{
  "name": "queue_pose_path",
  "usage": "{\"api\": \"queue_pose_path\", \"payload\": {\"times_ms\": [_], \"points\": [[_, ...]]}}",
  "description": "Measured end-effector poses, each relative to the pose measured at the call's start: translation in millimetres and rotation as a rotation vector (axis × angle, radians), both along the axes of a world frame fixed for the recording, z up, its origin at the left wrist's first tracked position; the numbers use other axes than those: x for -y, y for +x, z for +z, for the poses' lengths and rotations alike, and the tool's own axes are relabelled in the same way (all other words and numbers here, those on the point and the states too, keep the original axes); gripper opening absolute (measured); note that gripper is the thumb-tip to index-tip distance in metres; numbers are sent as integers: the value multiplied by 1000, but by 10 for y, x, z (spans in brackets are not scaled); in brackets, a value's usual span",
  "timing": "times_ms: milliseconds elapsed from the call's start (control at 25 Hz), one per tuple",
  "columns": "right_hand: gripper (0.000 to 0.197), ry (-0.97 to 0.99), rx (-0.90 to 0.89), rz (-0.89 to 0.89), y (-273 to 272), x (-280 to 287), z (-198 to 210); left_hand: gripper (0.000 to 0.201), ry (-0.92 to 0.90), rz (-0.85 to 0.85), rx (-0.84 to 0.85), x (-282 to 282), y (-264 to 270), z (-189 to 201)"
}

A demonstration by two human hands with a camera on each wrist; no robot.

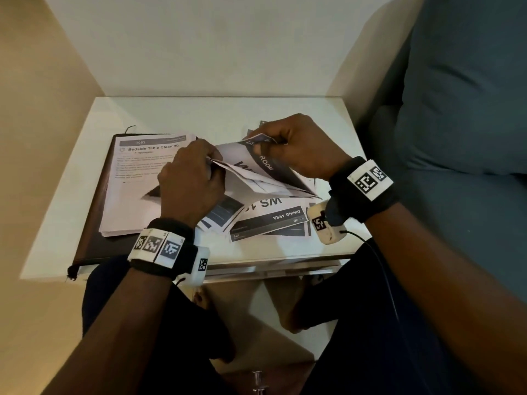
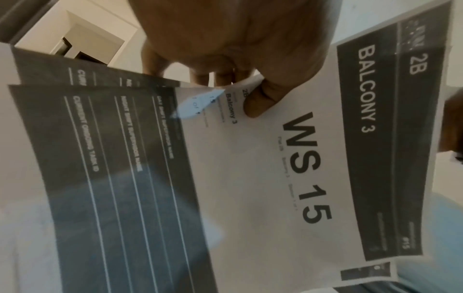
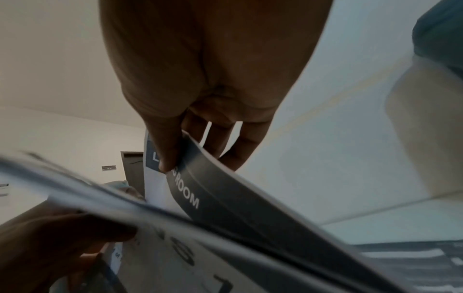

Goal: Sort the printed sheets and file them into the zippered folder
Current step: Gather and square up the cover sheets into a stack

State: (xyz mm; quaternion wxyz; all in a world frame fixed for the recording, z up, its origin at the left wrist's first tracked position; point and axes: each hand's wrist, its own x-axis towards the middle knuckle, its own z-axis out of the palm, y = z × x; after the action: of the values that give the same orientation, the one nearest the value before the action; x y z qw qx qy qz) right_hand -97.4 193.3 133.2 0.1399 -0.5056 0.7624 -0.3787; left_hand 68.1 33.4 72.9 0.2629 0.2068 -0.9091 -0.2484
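Both hands hold a bundle of printed sheets above the small white table. My left hand pinches the bundle's left edge; in the left wrist view its thumb lies on a sheet reading "WS 15, Balcony 3". My right hand pinches the dark-banded top edge of a sheet ending in "ROOM" and bends it up. A dark zippered folder lies open at the table's left with a pile of sheets headed "Bedside Table Cleaning" on it.
More loose sheets, one reading "DINING AREA", lie on the table under the hands near its front edge. A wall closes the back and left. A teal cushion stands at the right. My knees are below the table's front.
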Motion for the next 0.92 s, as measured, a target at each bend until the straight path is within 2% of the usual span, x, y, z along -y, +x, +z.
{"api": "queue_pose_path", "payload": {"times_ms": [120, 200, 240, 320, 400, 480, 560, 640, 720, 920], "points": [[39, -64, 224, -55, 12, -31, 24, 15, -2, 62, -65, 76, 104, 29], [45, -123, 430, -216, -101, -130, -39, 16, 59, 80, -139, 192, 237, 49], [45, -130, 478, -305, -191, -190, -154, 15, 118, 116, -169, 259, 300, 59], [38, -27, 447, -473, -356, -334, -561, 12, 265, 224, -212, 379, 429, 42], [33, 195, 374, -552, -435, -457, -1078, 18, 377, 294, -263, 487, 500, -21], [44, 428, 295, -573, -387, -514, -1505, 26, 477, 286, -300, 528, 518, -78], [60, 575, 237, -613, -263, -532, -1777, 37, 585, 241, -317, 480, 494, -120], [74, 639, 214, -646, -122, -490, -1937, 43, 614, 258, -295, 441, 467, -149], [80, 663, 186, -668, -9, -445, -2017, 37, 597, 303, -264, 448, 443, -220], [77, 638, 201, -699, 47, -420, -2097, 28, 605, 324, -240, 503, 460, -363]]}}
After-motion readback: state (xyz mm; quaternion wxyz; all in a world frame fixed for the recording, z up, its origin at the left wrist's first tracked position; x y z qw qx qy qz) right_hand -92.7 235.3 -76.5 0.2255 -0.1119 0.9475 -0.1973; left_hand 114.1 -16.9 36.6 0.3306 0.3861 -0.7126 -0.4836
